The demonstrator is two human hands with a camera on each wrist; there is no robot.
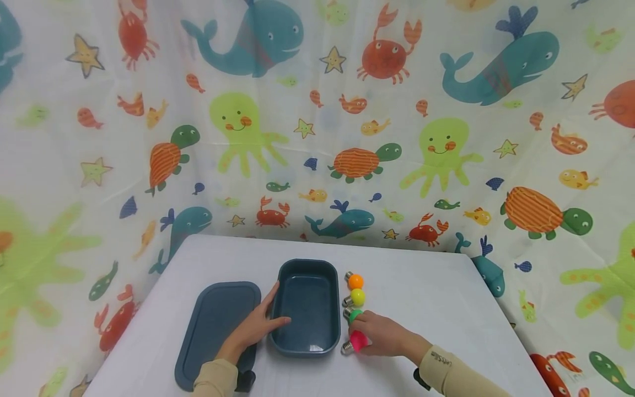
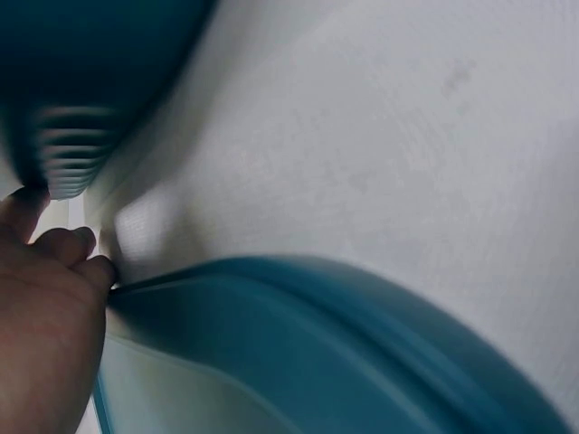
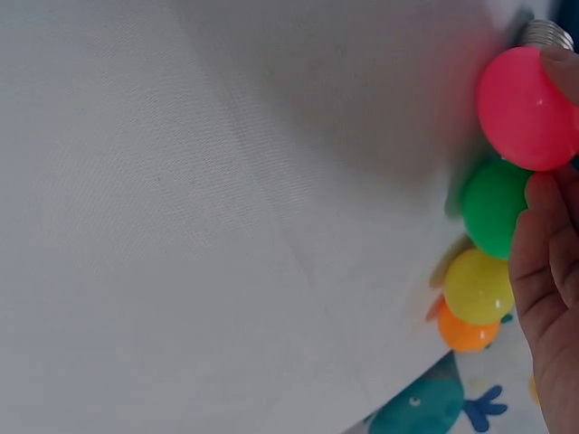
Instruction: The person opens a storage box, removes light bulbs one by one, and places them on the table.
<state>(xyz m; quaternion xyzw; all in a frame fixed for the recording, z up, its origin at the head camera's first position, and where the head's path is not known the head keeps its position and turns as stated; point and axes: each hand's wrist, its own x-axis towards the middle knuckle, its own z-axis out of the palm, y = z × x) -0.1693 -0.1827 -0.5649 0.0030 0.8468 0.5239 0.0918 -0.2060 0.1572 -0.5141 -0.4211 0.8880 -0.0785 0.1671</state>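
Note:
My left hand [image 1: 254, 329] is at the left side of a dark blue rectangular container [image 1: 306, 346], its thumb over the rim and fingers along the outer wall. In the left wrist view the left hand [image 2: 45, 312] is partly cut off. My right hand [image 1: 384, 334] holds a pink light bulb [image 1: 358, 341], thumb on one side and fingers on the other. The right wrist view shows the fingers [image 3: 543, 240] close against a green bulb [image 3: 493, 210]. Beyond lie a yellow bulb [image 1: 358, 298] and an orange bulb [image 1: 355, 282], both with metal screw bases.
A flat dark blue lid [image 1: 218, 322] lies left of the container. Everything rests on a white-covered table [image 1: 421, 286]. A curtain [image 1: 317, 116] printed with sea animals hangs behind and at both sides.

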